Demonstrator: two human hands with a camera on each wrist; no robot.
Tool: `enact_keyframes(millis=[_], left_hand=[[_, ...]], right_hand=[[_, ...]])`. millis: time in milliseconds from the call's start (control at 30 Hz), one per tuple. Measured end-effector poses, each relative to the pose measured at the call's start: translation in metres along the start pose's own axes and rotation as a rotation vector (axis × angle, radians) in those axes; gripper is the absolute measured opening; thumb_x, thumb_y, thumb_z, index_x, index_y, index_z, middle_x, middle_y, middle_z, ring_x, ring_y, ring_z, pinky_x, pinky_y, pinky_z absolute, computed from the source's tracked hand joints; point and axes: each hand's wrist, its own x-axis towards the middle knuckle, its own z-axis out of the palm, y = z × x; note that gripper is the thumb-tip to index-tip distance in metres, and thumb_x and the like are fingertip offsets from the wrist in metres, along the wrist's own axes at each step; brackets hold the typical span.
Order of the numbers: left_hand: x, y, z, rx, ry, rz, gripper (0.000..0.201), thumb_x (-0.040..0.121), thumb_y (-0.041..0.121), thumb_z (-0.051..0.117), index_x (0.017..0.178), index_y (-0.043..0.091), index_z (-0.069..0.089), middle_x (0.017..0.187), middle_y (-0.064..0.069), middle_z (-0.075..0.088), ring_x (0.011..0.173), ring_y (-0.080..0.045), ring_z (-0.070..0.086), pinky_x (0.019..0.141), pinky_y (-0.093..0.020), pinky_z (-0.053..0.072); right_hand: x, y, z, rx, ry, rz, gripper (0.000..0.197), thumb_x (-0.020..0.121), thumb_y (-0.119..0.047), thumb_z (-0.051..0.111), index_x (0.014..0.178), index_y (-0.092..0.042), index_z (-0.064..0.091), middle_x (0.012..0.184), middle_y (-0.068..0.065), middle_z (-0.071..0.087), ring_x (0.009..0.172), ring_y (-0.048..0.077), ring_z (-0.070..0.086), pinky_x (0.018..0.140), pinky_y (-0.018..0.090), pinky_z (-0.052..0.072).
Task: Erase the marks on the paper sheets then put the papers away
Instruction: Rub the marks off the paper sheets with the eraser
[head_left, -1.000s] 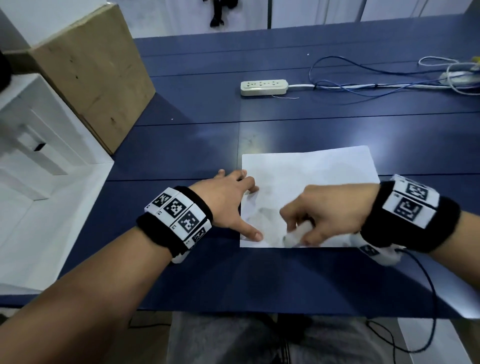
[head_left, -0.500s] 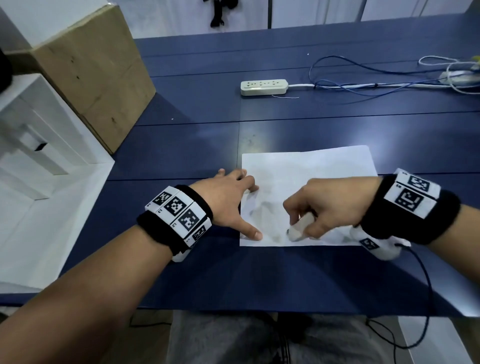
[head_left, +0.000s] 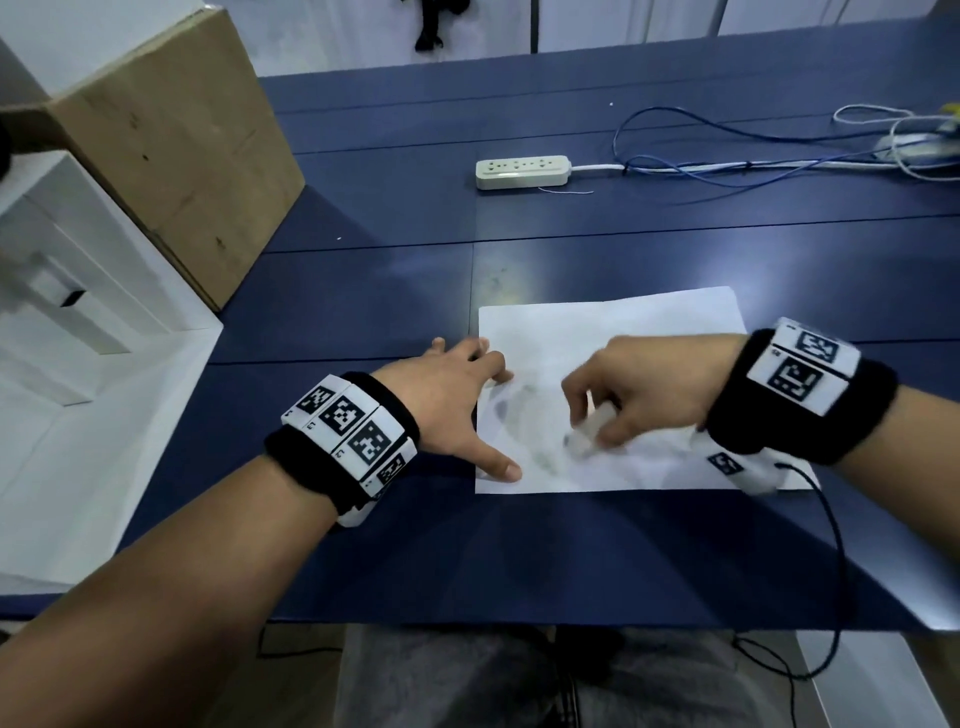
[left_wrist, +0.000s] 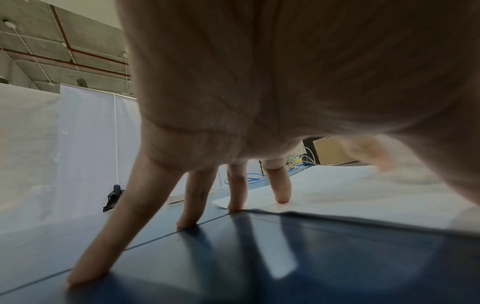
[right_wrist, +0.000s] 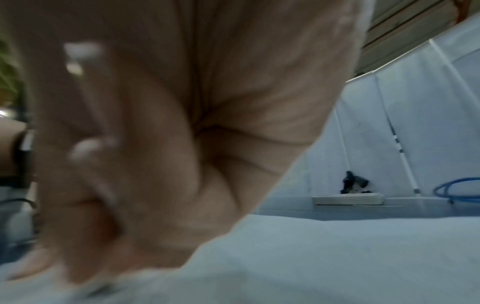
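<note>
A white paper sheet (head_left: 623, 338) (left_wrist: 350, 191) (right_wrist: 337, 257) lies on the blue table, with grey smudged marks (head_left: 524, 421) on its near left part. My left hand (head_left: 457, 400) (left_wrist: 233, 185) is spread flat, thumb and fingertips pressing the sheet's left edge and the table beside it. My right hand (head_left: 634, 395) (right_wrist: 130, 164) pinches a white eraser (head_left: 589, 431), its tip down on the smudged area. The eraser and right hand are blurred with motion.
A cardboard box (head_left: 171, 150) stands at the back left beside a white shelf unit (head_left: 78, 322). A power strip (head_left: 522, 171) and a tangle of blue and white cables (head_left: 779, 156) lie at the far right. A black cord (head_left: 831, 545) hangs from my right wrist.
My right hand has moved the eraser up and away from the sheet's near edge, over the smudges. The left hand has stayed in place.
</note>
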Motion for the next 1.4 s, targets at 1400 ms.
enact_keyframes(millis=[1400], left_hand=[[0.0, 0.001, -0.002, 0.009, -0.005, -0.003, 0.114, 0.049, 0.086, 0.069, 0.144, 0.038, 0.029, 0.157, 0.008, 0.015, 0.147, -0.037, 0.015, 0.111, -0.054, 0.034]], right_hand=[[0.002, 0.013, -0.008, -0.055, 0.218, 0.088, 0.023, 0.083, -0.044, 0.068, 0.093, -0.023, 0.066, 0.064, -0.012, 0.065, 0.064, -0.002, 0.055, 0.059, 0.018, 0.042]])
